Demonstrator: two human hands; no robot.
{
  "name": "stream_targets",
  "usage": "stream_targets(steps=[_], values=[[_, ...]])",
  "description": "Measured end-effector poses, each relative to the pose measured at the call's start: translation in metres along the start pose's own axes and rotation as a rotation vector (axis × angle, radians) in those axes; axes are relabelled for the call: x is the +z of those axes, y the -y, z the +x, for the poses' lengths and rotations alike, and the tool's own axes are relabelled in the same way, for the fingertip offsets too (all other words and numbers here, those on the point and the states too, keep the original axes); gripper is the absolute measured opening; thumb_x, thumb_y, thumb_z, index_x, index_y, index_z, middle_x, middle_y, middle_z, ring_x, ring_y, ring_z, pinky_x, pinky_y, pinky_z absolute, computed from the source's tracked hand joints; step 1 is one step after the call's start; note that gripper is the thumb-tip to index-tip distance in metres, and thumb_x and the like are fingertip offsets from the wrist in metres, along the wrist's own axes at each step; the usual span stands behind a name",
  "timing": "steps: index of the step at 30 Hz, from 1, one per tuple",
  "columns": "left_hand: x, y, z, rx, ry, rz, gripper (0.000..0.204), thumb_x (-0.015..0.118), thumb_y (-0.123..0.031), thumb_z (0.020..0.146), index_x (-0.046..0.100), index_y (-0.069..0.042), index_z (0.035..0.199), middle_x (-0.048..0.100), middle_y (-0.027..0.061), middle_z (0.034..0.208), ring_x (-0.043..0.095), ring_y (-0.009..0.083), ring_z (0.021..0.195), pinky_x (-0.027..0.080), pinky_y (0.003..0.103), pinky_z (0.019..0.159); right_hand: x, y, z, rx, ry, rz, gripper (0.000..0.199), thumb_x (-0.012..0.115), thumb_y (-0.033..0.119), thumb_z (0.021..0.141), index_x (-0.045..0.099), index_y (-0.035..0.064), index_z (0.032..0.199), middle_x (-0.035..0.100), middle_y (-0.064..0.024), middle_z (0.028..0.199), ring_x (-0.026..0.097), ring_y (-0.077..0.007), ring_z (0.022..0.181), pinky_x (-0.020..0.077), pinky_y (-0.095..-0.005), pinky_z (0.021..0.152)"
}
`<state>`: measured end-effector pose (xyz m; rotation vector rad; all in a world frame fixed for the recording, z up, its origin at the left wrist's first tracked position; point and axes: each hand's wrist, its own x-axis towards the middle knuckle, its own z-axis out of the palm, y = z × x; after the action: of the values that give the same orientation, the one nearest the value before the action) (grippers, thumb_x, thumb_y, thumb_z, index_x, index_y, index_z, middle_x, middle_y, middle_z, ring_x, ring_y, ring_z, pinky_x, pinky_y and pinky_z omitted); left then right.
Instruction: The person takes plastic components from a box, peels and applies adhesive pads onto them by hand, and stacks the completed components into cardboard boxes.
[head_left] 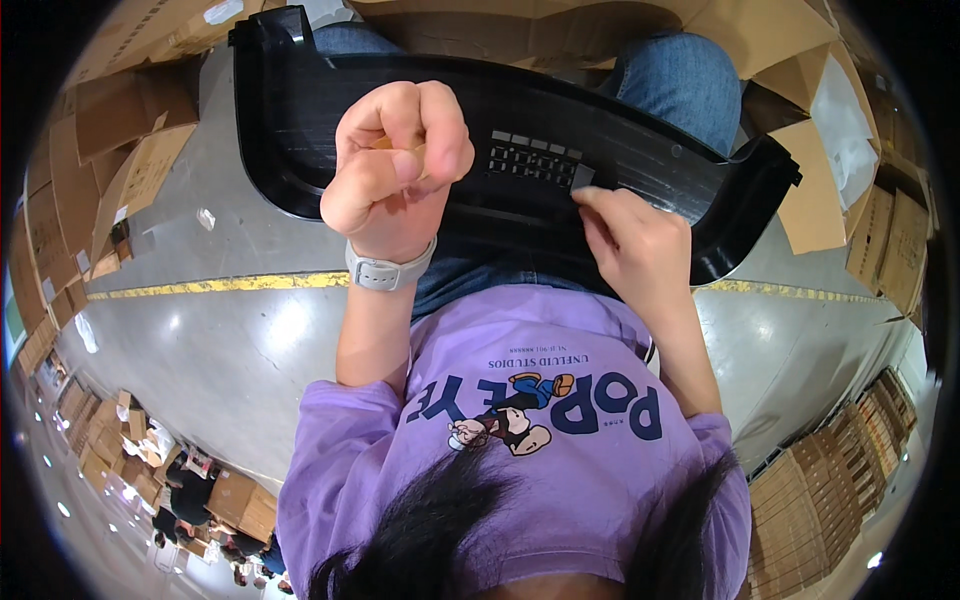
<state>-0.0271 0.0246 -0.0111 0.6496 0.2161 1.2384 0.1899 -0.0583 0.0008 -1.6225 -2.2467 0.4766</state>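
Observation:
A long black plastic panel lies across my lap, over my blue jeans. It has a grid of small slots with a row of small grey pads along its top edge. My left hand is a closed fist held above the panel's left half, with a pale grey watch band on the wrist; anything inside the fist is hidden. My right hand rests on the panel to the right of the grid, its fingertips pinching a small grey pad.
Flattened and open cardboard boxes lie around me on the grey floor, more at the right. A yellow floor line runs left to right. Stacked boxes stand at lower right. Other people work at far lower left.

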Motion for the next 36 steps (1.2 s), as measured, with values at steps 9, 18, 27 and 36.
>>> stream_targets(steps=[9, 18, 27, 36], values=[[0.01, 0.002, 0.001, -0.218, -0.168, 0.031, 0.024, 0.048, -0.014, 0.071, 0.03, -0.012, 0.054, 0.038, 0.0016, 0.052, 0.023, 0.008, 0.044, 0.019, 0.025, 0.042, 0.014, -0.033, 0.009, 0.142, -0.094, 0.446, 0.023, 0.06, 0.004, 0.083, 0.071, 0.0107, 0.102, 0.069, -0.0123, 0.081, 0.065, -0.0193, 0.062, 0.0501, -0.0256, 0.057], [0.025, -0.004, -0.002, -0.368, -0.199, 0.414, 0.048, 0.049, -0.027, 0.096, 0.042, -0.009, 0.053, 0.039, -0.0029, 0.047, 0.03, 0.0047, 0.038, 0.02, 0.023, 0.037, -0.017, -0.031, 0.012, 0.016, -0.021, 0.291, 0.032, 0.065, 0.001, 0.075, 0.068, 0.0072, 0.106, 0.067, -0.0134, 0.081, 0.064, -0.0256, 0.062, 0.0504, -0.0323, 0.058], [0.028, 0.009, -0.011, -0.051, 0.11, 0.969, 0.02, 0.055, -0.021, 0.093, 0.065, -0.005, 0.085, 0.061, 0.0046, 0.065, 0.056, 0.0134, 0.058, 0.043, 0.027, 0.054, -0.026, -0.012, -0.004, -0.153, 0.228, 0.332, 0.012, 0.071, 0.018, 0.075, 0.072, 0.0074, 0.08, 0.067, -0.009, 0.073, 0.064, -0.0242, 0.063, 0.0507, -0.0296, 0.057], [0.032, -0.024, -0.041, -0.058, 0.831, 1.771, 0.028, 0.067, -0.033, 0.076, 0.059, -0.006, 0.078, 0.06, 0.0083, 0.069, 0.062, 0.0278, 0.064, 0.048, 0.038, 0.052, -0.052, -0.015, -0.013, -0.337, 0.398, -0.007, 0.027, 0.07, 0.034, 0.075, 0.066, 0.0082, 0.067, 0.063, -0.0046, 0.064, 0.062, -0.0233, 0.058, 0.0486, -0.033, 0.05]])
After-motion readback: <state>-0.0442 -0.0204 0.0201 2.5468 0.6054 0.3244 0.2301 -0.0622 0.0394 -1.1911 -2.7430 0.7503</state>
